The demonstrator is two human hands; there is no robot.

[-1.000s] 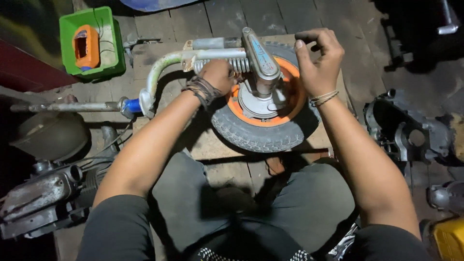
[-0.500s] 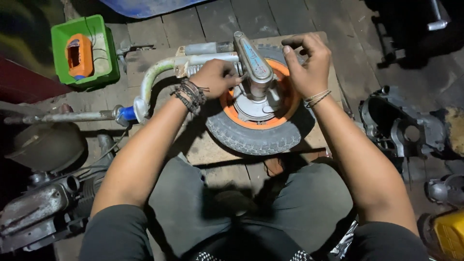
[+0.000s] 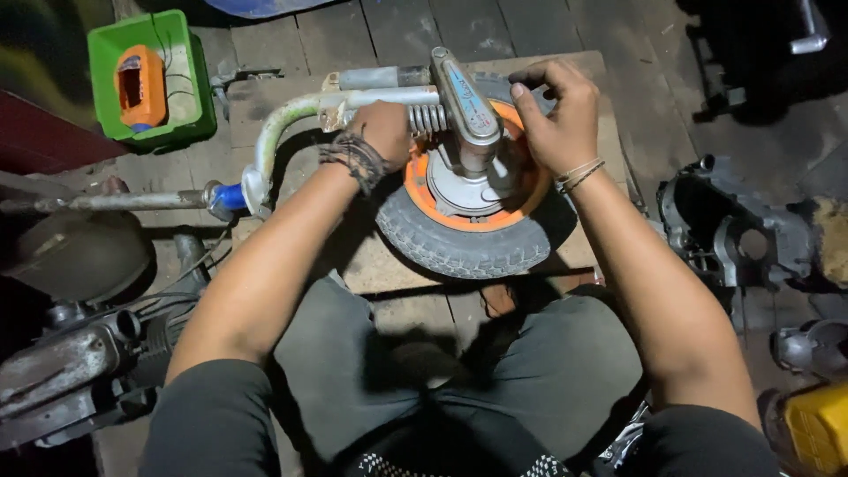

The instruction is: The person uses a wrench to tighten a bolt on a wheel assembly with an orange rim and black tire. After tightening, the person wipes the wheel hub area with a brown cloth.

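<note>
While the left hand [image 3: 384,132] closes its fingers around the coiled metal spring [image 3: 428,117] at the hub, the right hand [image 3: 552,115] pinches the far rim of the small black-tyred wheel with its orange rim [image 3: 468,230], fingertips curled over the tyre's upper edge. That wheel lies flat on a wooden board [image 3: 389,265], directly between both hands. Across the wheel, a pale, worn curved metal fork tube [image 3: 283,128] runs its long axis leftward from the hub, nearer the left hand. Beyond the fork's bend, further left of the wheel, sits a green plastic crate [image 3: 190,79] holding an orange boxy part [image 3: 141,84]. Right of the wheel lies a dark engine casing [image 3: 733,230].
</note>
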